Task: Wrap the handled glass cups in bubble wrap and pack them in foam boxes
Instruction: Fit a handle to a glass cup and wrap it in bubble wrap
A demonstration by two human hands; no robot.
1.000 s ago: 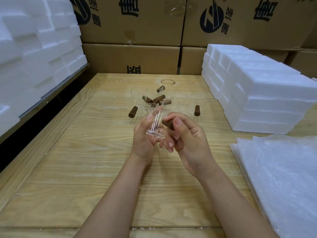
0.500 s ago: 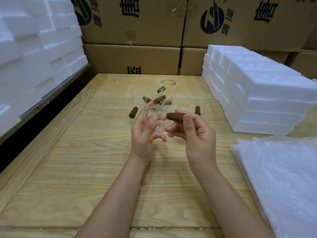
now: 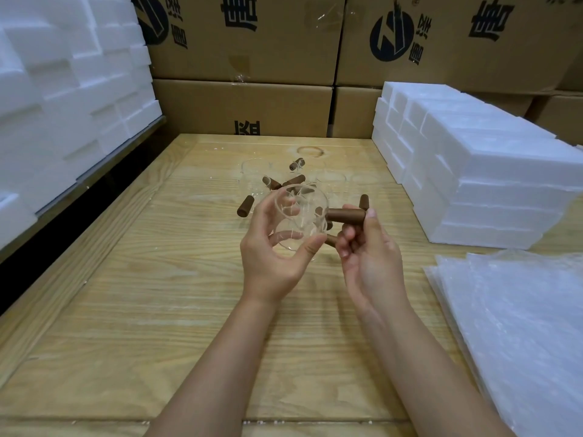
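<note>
Clear glass cup (image 3: 299, 223) above table (image 3: 157, 279): our left hand (image 3: 271, 257) curls round body, our right hand (image 3: 370, 260) grips brown handle (image 3: 345, 215). Behind, other cups (image 3: 254, 175) we barely make out; bubble wrap (image 3: 520, 326) cut off right.

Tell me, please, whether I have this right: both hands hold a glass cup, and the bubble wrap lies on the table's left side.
Not quite. The head view shows the bubble wrap on the table's right side, not the left. The left hand and right hand do hold the cup.
</note>
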